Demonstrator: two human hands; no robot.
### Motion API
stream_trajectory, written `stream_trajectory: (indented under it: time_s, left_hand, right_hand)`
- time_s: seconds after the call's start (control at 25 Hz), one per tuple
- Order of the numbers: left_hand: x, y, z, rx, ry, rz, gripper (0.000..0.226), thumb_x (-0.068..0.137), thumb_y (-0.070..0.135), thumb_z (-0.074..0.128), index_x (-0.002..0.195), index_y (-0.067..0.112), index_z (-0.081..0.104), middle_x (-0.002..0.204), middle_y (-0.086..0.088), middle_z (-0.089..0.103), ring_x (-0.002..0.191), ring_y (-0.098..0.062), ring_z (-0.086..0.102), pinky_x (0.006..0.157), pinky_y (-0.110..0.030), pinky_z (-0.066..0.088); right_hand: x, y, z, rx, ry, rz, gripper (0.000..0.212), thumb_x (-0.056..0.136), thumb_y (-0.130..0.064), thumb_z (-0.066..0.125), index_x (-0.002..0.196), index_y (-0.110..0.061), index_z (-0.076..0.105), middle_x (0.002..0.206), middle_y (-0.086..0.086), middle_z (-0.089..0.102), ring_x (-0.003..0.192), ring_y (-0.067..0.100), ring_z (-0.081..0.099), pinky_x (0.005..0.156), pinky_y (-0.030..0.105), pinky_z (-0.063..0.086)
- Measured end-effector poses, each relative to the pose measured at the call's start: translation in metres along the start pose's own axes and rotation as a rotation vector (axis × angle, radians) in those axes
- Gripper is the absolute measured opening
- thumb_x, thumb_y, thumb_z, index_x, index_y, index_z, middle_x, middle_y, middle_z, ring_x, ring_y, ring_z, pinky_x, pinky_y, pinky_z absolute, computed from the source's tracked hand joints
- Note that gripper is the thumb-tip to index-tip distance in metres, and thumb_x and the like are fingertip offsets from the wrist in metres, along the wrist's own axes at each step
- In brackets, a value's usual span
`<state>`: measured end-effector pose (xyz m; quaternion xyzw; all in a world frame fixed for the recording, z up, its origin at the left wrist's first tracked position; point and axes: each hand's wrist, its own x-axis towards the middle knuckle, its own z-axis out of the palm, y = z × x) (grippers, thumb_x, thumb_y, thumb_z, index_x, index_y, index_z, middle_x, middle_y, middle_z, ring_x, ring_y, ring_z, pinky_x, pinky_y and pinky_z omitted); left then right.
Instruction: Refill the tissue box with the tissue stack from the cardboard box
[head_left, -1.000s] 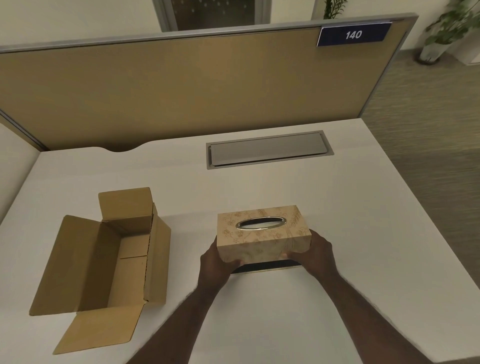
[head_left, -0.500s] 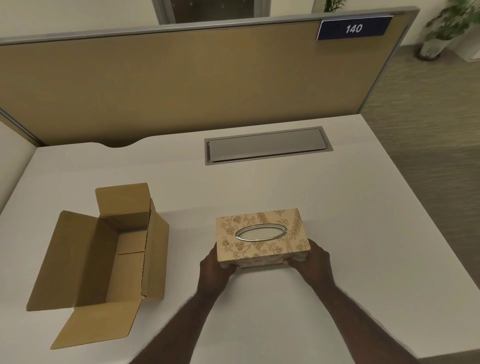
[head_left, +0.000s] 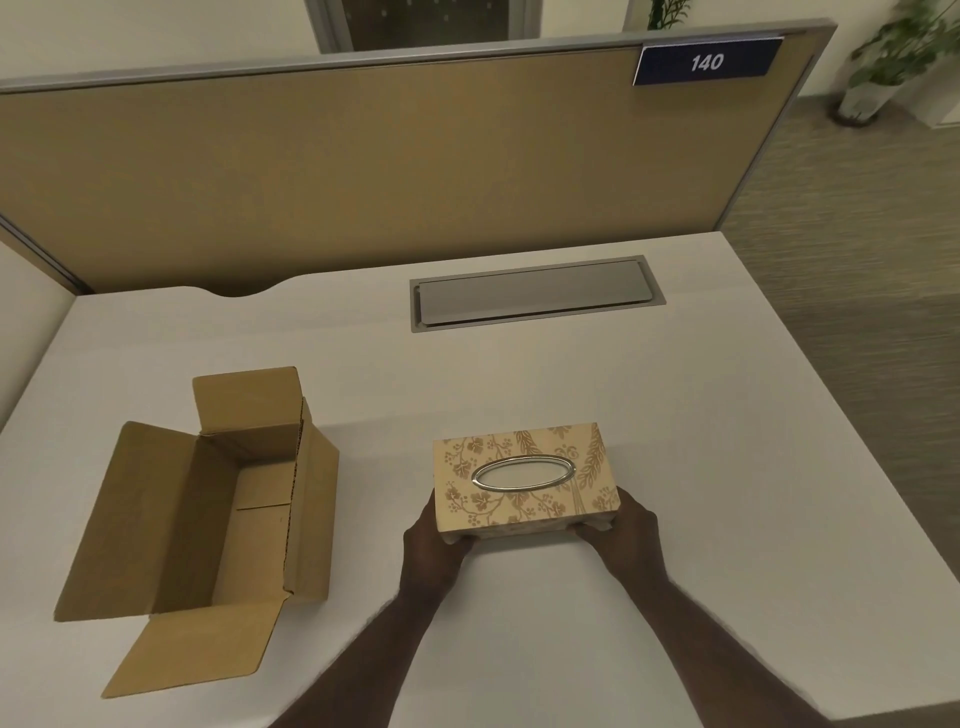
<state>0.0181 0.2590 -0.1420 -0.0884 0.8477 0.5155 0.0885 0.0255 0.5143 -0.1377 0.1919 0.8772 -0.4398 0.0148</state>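
Note:
A tan tissue box (head_left: 524, 475) with a leaf pattern and a silver oval slot sits near the middle of the white desk (head_left: 727, 415). My left hand (head_left: 434, 540) grips its near left corner and my right hand (head_left: 626, 535) grips its near right corner. Pale tissue shows through the slot. To the left stands the cardboard box (head_left: 208, 509), flaps open; its inside shows only bare cardboard, with no tissue stack visible.
A grey cable hatch (head_left: 535, 293) is set into the desk behind the tissue box. A tan partition (head_left: 363, 171) with a blue "140" sign walls off the back. The desk's right edge drops to carpet; a potted plant (head_left: 878, 67) stands far right.
The tissue box cover has come down over the dark base that showed under it a second ago. Both hands stayed at its near corners.

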Motion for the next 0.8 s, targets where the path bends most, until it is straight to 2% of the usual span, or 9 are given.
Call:
stream_trajectory:
  time_s: [0.2, 0.32, 0.44, 0.48, 0.56, 0.64, 0.68, 0.76, 0.8]
  left_hand:
    - [-0.002, -0.001, 0.002, -0.005, -0.002, -0.002, 0.065, 0.070, 0.001, 0.078, 0.102, 0.053, 0.055, 0.096, 0.052, 0.061, 0.093, 0.027, 0.057, 0.069, 0.003, 0.043]
    - [-0.003, 0.001, 0.000, -0.007, -0.015, -0.009, 0.069, 0.071, 0.002, 0.078, 0.103, 0.058, 0.052, 0.097, 0.052, 0.060, 0.093, 0.026, 0.058, 0.069, 0.003, 0.043]
    - [-0.005, 0.006, -0.006, -0.077, -0.044, 0.000, 0.083, 0.069, 0.007, 0.080, 0.124, 0.058, 0.045, 0.111, 0.045, 0.061, 0.102, 0.021, 0.058, 0.074, 0.001, 0.045]
    - [-0.004, 0.006, -0.007, -0.090, -0.054, 0.017, 0.087, 0.069, 0.011, 0.081, 0.130, 0.056, 0.041, 0.117, 0.041, 0.061, 0.106, 0.019, 0.058, 0.077, 0.000, 0.046]
    - [-0.003, 0.012, -0.011, -0.087, -0.081, 0.038, 0.090, 0.068, 0.021, 0.085, 0.137, 0.053, 0.036, 0.125, 0.034, 0.061, 0.111, 0.014, 0.058, 0.080, -0.002, 0.046]
    - [-0.002, 0.020, -0.016, -0.063, -0.059, 0.055, 0.095, 0.069, 0.037, 0.087, 0.145, 0.043, 0.031, 0.135, 0.032, 0.053, 0.122, 0.017, 0.048, 0.092, -0.002, 0.040]
    - [-0.001, 0.027, -0.020, -0.047, -0.033, 0.065, 0.097, 0.070, 0.045, 0.084, 0.149, 0.037, 0.028, 0.144, 0.029, 0.044, 0.131, 0.016, 0.040, 0.102, -0.006, 0.036]
    - [0.007, 0.036, -0.025, 0.023, 0.003, 0.098, 0.099, 0.079, 0.051, 0.075, 0.156, 0.026, 0.019, 0.160, 0.015, 0.026, 0.147, -0.001, 0.022, 0.120, -0.027, 0.026]
    - [0.009, 0.040, -0.028, 0.068, 0.013, 0.126, 0.096, 0.084, 0.050, 0.069, 0.158, 0.024, 0.015, 0.163, 0.012, 0.018, 0.151, -0.008, 0.014, 0.123, -0.035, 0.021]
  right_hand:
    - [-0.003, 0.003, 0.002, -0.020, 0.001, 0.020, 0.049, 0.059, -0.013, 0.090, 0.104, -0.007, 0.070, 0.093, 0.008, 0.077, 0.082, 0.023, 0.070, 0.067, 0.023, 0.044]
    - [-0.003, 0.003, 0.001, -0.014, -0.012, 0.020, 0.052, 0.060, -0.015, 0.090, 0.106, -0.008, 0.069, 0.096, 0.006, 0.077, 0.088, 0.025, 0.071, 0.069, 0.023, 0.045]
    - [-0.008, -0.002, -0.002, 0.022, -0.023, -0.013, 0.078, 0.057, -0.024, 0.091, 0.127, -0.013, 0.057, 0.112, 0.001, 0.073, 0.102, 0.023, 0.069, 0.080, 0.025, 0.050]
    - [-0.009, -0.004, -0.002, 0.007, -0.022, -0.024, 0.094, 0.057, -0.029, 0.091, 0.138, -0.012, 0.047, 0.126, 0.002, 0.067, 0.113, 0.023, 0.064, 0.088, 0.028, 0.050]
    - [-0.011, -0.006, -0.002, -0.077, -0.039, -0.045, 0.116, 0.059, -0.041, 0.088, 0.151, -0.013, 0.024, 0.151, 0.003, 0.043, 0.136, 0.021, 0.045, 0.104, 0.033, 0.040]
    - [-0.008, -0.015, -0.002, -0.155, -0.027, -0.150, 0.120, 0.063, -0.054, 0.081, 0.154, -0.014, 0.013, 0.161, 0.000, 0.022, 0.147, 0.017, 0.024, 0.113, 0.034, 0.029]
    - [-0.007, -0.026, -0.004, -0.192, -0.003, -0.200, 0.117, 0.066, -0.059, 0.075, 0.154, -0.014, 0.011, 0.162, -0.001, 0.016, 0.148, 0.016, 0.017, 0.116, 0.034, 0.024]
    - [0.001, -0.043, -0.007, -0.256, 0.017, -0.320, 0.106, 0.075, -0.063, 0.063, 0.154, -0.012, 0.013, 0.162, 0.001, 0.012, 0.150, 0.018, 0.011, 0.119, 0.036, 0.017]
    - [0.004, -0.052, -0.007, -0.301, 0.021, -0.398, 0.097, 0.081, -0.062, 0.056, 0.153, -0.011, 0.015, 0.162, 0.003, 0.012, 0.150, 0.020, 0.010, 0.119, 0.037, 0.014]
